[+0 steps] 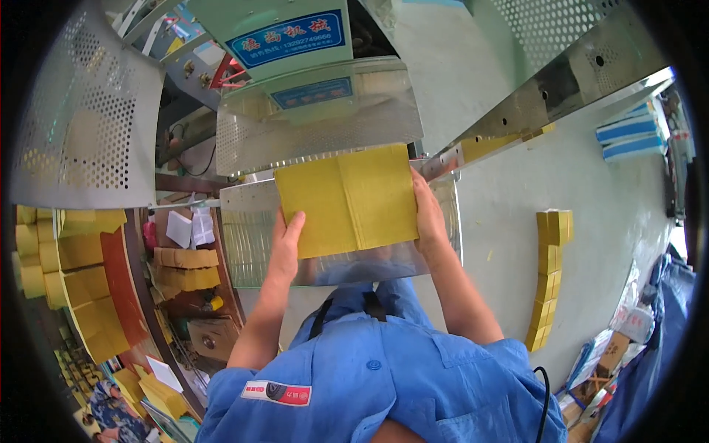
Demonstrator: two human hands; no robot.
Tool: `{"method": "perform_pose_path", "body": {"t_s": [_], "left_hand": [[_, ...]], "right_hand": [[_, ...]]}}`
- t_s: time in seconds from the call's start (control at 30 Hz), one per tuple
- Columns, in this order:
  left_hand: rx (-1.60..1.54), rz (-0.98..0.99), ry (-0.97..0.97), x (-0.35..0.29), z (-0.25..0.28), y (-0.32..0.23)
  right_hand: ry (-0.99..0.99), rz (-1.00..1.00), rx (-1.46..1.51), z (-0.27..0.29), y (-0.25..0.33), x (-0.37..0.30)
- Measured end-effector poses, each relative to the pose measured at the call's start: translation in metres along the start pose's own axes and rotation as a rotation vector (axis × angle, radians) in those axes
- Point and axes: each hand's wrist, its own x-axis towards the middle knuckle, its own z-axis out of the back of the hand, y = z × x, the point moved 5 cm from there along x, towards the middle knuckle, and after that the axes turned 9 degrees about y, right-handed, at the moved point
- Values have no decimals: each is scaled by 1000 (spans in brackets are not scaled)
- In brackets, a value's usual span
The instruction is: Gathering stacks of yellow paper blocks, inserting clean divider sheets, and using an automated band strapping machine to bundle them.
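Between my two hands is a wide block of yellow paper [317, 207], with a crease or seam running down its middle. My left hand [286, 238] grips its left edge, the thumb lying on the top face. At the right edge, my right hand [430, 213] presses with fingers along the side. The block is held over a shiny metal tray [247, 244], just in front of the machine's metal plate [317, 122]. The underside of the block is hidden, so I cannot tell whether it rests on the tray.
Perforated metal panels [81, 133] flank the machine at left, and a metal rail [554, 96] runs up on the right. Yellow paper stacks [546, 284] stand in a row on the floor at right. More yellow stacks [92, 295] fill a shelf at left.
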Motion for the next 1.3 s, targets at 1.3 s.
{"method": "perform_pose_path", "body": {"t_s": [1.3], "left_hand": [[-345,-291,50,92,-12,-13]], "right_hand": [[9,71,74,-7,28,59]]}}
